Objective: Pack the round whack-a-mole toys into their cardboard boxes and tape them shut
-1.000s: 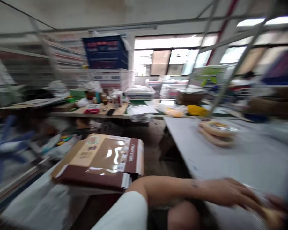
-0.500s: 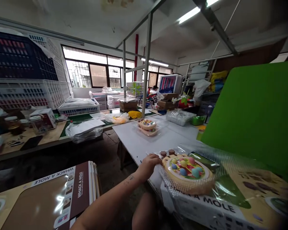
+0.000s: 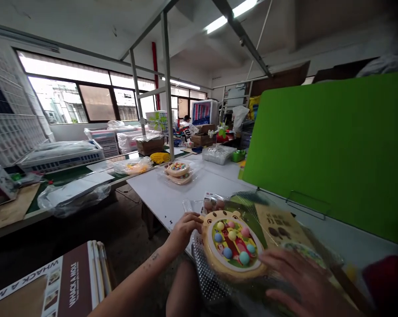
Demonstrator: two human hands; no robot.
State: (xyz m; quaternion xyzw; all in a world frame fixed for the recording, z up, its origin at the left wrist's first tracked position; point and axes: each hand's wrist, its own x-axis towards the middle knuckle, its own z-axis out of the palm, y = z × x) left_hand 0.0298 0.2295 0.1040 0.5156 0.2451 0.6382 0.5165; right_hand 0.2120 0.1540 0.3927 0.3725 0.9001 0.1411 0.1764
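Observation:
A round yellow whack-a-mole toy (image 3: 232, 243) with coloured balls lies in a clear plastic bag on a printed cardboard box (image 3: 281, 224) at the near edge of the white table (image 3: 159, 193). My left hand (image 3: 184, 226) grips the left rim of the toy through the bag. My right hand (image 3: 304, 281), blurred, rests flat with spread fingers on the bag at the toy's right side.
A green board (image 3: 331, 149) stands behind the box. Another bagged toy (image 3: 178, 170) lies farther back on the table. Flat "Whack a Mole" cartons (image 3: 69, 281) are stacked at lower left. Crates, bags and metal frame posts fill the background.
The view has swung right from the carton stack to the table. My left hand stayed on the toy's rim, and my right hand has come into view onto the bag.

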